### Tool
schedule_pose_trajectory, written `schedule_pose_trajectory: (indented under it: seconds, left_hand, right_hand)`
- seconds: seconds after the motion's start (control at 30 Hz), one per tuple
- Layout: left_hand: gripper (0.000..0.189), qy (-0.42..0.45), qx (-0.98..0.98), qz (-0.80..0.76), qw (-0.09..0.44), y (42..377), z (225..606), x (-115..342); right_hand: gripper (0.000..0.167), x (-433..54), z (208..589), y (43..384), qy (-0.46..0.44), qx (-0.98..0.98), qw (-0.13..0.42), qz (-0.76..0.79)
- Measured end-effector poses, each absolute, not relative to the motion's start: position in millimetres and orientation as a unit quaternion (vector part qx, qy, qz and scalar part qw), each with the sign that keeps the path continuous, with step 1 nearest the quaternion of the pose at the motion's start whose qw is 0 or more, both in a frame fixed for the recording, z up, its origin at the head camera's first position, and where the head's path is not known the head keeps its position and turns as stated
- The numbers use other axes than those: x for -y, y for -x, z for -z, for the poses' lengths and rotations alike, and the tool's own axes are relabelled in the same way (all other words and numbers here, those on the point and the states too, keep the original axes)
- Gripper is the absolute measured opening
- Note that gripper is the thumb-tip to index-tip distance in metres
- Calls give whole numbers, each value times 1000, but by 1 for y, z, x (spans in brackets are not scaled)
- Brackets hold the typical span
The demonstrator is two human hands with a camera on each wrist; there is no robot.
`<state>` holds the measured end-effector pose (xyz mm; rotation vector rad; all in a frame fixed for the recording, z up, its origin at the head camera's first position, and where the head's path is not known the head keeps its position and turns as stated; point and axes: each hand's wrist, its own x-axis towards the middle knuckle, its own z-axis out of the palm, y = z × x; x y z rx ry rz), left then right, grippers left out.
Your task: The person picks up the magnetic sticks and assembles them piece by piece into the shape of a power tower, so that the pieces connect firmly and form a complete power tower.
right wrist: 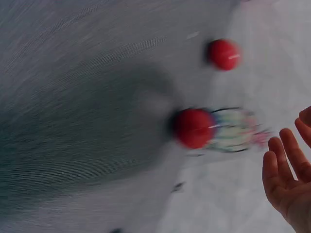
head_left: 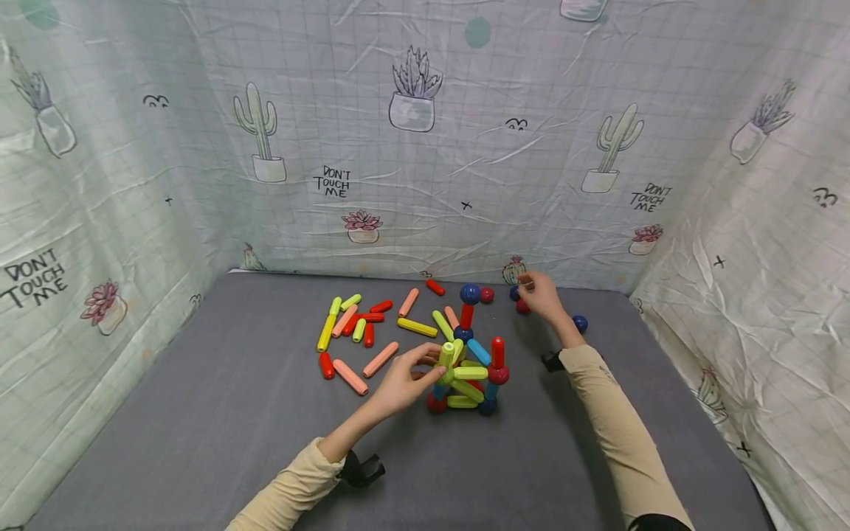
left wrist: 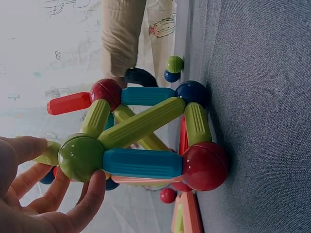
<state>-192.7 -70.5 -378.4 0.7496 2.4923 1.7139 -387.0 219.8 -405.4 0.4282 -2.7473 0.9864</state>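
Framework (left wrist: 143,122), glossy balls (left wrist: 206,166), ribbed bright rods (left wrist: 143,163), left grip (head_left: 401,380) pinching one green rod (head_left: 446,355), right grip (head_left: 541,296) relaxed

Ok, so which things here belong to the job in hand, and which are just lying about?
Seemingly in the job:
rod-and-ball frame, held by the left hand
red ball and blue ball, nearest the right hand

Just lying about, perhaps as spares:
scattered rods
other red ball, behind the frame
other blue ball, near the right wrist
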Motion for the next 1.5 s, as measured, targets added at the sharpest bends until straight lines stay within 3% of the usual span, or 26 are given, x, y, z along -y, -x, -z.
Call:
schedule_pose_trajectory:
  seconds: [0.1, 0.17, 0.33, 0.37, 0.47, 0.6, 0.67, 0.8, 0.97, 1.3, 1.5]
  left_hand:
    - [29, -240, -799, -551, 14, 193, 378, 70]
    - [29, -240, -798, -552, 16, 193, 378, 70]
    - [29, -237, -797, -555, 18, 193, 378, 70]
    - [29, -237, -797, -555, 18, 193, 378, 70]
    - [29, -235, -798, -555, 19, 193, 378, 70]
    - [29, -237, -798, -553, 19, 192, 377, 70]
    - [29, -239, -798, -552, 19, 192, 377, 70]
    - [29, -240, -800, -550, 17, 192, 377, 70]
    - [29, -239, -802, -547, 15, 192, 377, 69]
    - [29, -234, -804, -546, 15, 191, 376, 69]
    - [29, -240, -803, -546, 13, 192, 377, 70]
  right_hand:
    - [31, -238, 432, 407, -135, 932, 86, -325]
    - [29, -261, 469, 439, -151, 928, 110, -323]
    - [32, -314, 560, 522, -156, 943, 100, -276]
    - [34, -316, 564, 526, -145, 950, 71, -267]
    - [36, -317, 570, 528, -154, 948, 61, -271]
    - [41, -302, 543, 500, -158, 941, 11, -299]
    - [44, -285, 514, 473, -135, 943, -43, -300]
    - [43, -252, 462, 422, -90, 945, -97, -298]
    - [47, -237, 439, 401, -98, 909, -142, -379]
    - [45, -205, 370, 369, -186, 798, -167, -548]
    - [25, -198, 332, 333, -260, 744, -201, -582]
